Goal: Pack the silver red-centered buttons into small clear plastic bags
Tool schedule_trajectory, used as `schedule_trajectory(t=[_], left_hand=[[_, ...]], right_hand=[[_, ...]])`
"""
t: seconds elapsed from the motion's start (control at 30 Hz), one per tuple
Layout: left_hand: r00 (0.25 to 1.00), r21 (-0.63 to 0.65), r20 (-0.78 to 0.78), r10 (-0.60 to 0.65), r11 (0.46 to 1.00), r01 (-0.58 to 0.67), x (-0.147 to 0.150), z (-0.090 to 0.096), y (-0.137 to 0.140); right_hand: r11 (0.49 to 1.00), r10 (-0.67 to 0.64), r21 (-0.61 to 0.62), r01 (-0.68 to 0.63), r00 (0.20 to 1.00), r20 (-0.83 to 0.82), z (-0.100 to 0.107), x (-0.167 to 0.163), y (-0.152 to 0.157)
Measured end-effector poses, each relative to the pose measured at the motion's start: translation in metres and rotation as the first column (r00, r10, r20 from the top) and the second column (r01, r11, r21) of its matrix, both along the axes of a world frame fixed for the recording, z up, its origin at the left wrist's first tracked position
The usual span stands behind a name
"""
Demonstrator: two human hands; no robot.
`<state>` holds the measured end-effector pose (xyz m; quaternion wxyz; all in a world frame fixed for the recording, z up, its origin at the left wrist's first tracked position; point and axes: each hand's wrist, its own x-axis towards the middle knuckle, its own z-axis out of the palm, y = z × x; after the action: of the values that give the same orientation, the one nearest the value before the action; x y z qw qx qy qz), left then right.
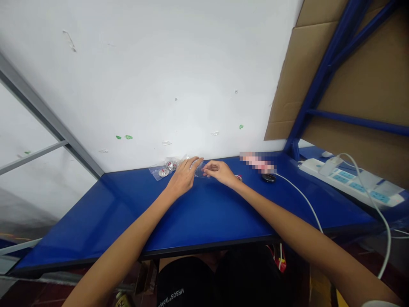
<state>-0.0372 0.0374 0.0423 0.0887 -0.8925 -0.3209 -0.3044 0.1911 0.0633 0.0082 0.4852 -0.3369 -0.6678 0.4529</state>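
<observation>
Both of my hands are near the back of the blue table (188,226). My right hand (222,172) is closed in a pinch at the edge of a clear plastic bag (200,171). On the bag's other side is my left hand (183,177), its fingers stretched out; whether they touch the bag I cannot tell. Just left of it lie small clear bags holding round silvery pieces with red marks, one a flat disc (163,172), another a shiny piece (171,164). A small red and white thing (238,177) is partly hidden behind my right wrist.
At the right back lie a blurred pinkish item (258,163) and a black oval device (268,178) with a white cable (303,192). Farther right is a white power strip (348,181). A white wall (191,76) rises behind the table; a blue metal frame (315,91) stands right.
</observation>
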Motion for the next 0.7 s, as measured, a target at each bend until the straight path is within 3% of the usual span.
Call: schedule_trajectory(t=[0.13,0.33,0.43,0.53,0.6,0.7], left_hand=[[1.000,-0.052,0.019,0.003,0.999,-0.002,0.001,-0.007,0.000],[0.986,-0.271,0.168,0.002,0.962,0.044,-0.003,-0.014,0.002],[0.954,-0.403,0.296,0.042,0.911,0.085,-0.005,-0.020,0.010],[0.907,-0.538,0.415,0.071,0.823,0.181,-0.006,-0.026,0.019],[0.876,-0.576,0.477,0.066,0.777,0.254,-0.007,-0.028,0.023],[0.863,-0.591,0.502,0.064,0.753,0.288,-0.006,-0.028,0.022]], right_hand=[[0.993,0.077,-0.088,-0.083,0.995,-0.069,0.003,-0.001,-0.004],[0.981,0.108,-0.149,-0.123,0.989,-0.105,0.012,-0.001,-0.012],[0.986,0.066,-0.148,-0.070,0.997,-0.031,0.013,-0.001,-0.012],[0.988,0.037,-0.148,-0.031,0.999,0.035,0.013,0.000,-0.011],[0.987,0.038,-0.156,-0.029,0.998,0.054,0.013,0.001,-0.011],[0.982,0.083,-0.173,-0.072,0.995,0.058,0.014,0.001,-0.013]])
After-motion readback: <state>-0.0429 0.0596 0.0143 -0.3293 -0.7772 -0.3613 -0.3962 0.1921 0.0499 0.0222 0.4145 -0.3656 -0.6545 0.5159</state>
